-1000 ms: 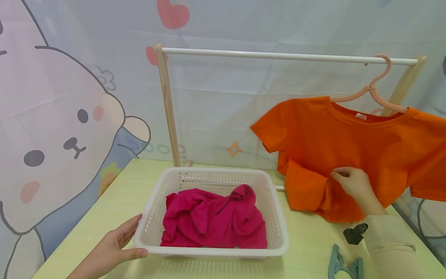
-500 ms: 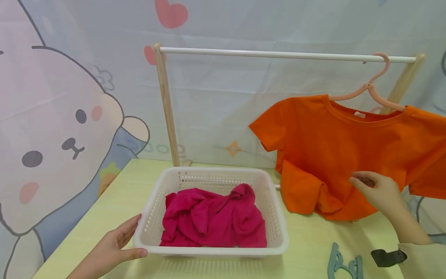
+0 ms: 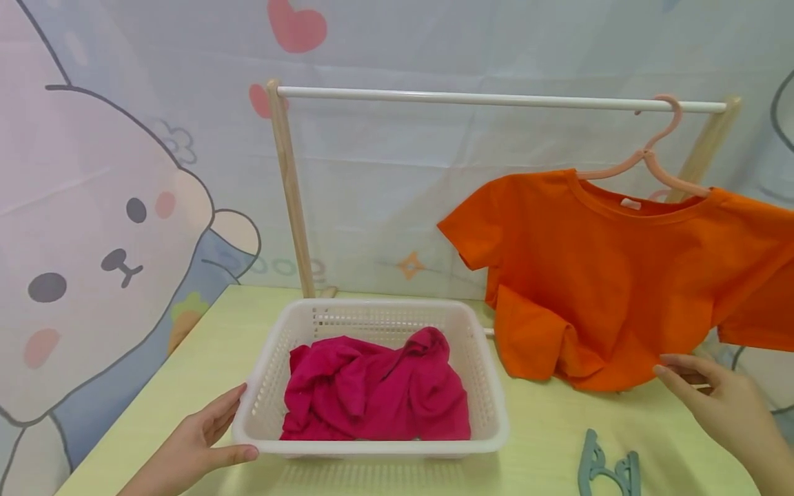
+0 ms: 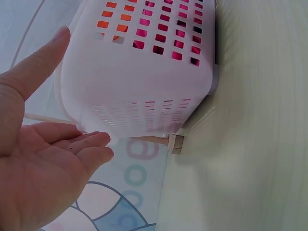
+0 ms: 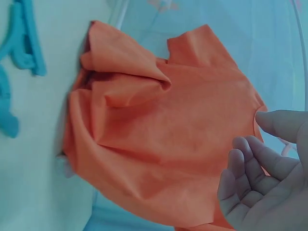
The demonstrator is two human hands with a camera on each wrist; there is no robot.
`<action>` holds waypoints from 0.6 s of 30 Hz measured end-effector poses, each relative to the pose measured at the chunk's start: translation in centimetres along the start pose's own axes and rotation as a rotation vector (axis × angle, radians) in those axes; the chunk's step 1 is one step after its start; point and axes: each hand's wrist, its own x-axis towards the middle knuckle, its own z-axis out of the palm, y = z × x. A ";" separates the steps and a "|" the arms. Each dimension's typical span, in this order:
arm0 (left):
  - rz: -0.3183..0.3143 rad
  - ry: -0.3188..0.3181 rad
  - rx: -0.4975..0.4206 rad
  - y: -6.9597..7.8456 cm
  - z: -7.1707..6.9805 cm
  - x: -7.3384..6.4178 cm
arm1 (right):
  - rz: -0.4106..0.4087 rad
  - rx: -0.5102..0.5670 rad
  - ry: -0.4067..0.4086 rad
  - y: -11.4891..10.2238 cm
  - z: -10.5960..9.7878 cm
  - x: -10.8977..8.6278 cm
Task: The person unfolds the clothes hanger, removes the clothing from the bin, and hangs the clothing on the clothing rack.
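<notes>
My left hand [image 3: 189,444] rests at the left end of a white plastic basket [image 3: 384,446], thumb and fingers spread along its rim. Inside the basket lies a crumpled magenta cloth [image 3: 375,393]. An orange T-shirt [image 3: 602,275] hangs on a pink hanger [image 3: 660,165] hooked over the rack's white bar; its lower left part is folded up. Over the table, by the shirt's lower right edge, my right hand [image 3: 722,403] has loosely bent fingers with nothing between them. The right wrist view also has this hand [image 5: 269,178] in front of the shirt.
The clothes rack has a white bar [image 3: 465,98] and wooden posts [image 3: 290,193]. A grey-green folding hanger [image 3: 608,468] lies on the pale yellow table [image 3: 540,427] at front right. Behind stands a printed cartoon backdrop [image 3: 384,193].
My right hand has left the front of the orange T-shirt and moved right and down towards the table. My left hand stays at the basket. The head view has shifted slightly.
</notes>
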 end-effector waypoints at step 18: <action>-0.028 0.014 0.008 0.0 0.1 -0.2 | 0.326 0.061 -0.246 3.5 4.1 -3.8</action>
